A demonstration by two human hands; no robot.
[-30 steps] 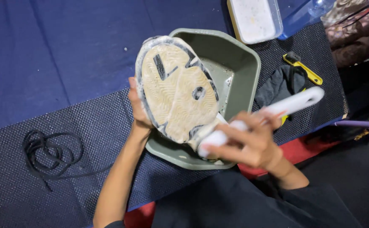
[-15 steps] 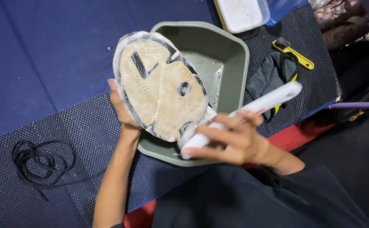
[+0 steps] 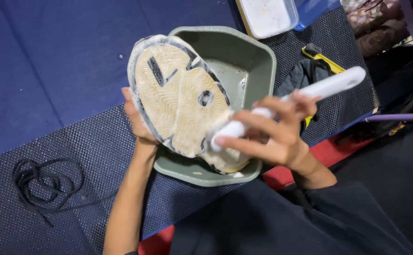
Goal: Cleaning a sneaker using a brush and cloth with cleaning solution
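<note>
My right hand [image 3: 277, 137] fingers stay clamped on the white brush handle [image 3: 310, 94], left hand [image 3: 138, 120] fingers gripping the upturned shoe [image 3: 180, 94] over the green basin [image 3: 258, 56]; the brush head has probably slid down to the heel since a second ago.

We see the left hand [image 3: 138, 120] gripping the shoe [image 3: 180, 97] sole-up over the green basin [image 3: 258, 56]. The right hand [image 3: 275, 134] clutches a white brush [image 3: 301, 97], its handle pointing to two o'clock. Black laces [image 3: 46, 182] lie at eight o'clock.
</note>
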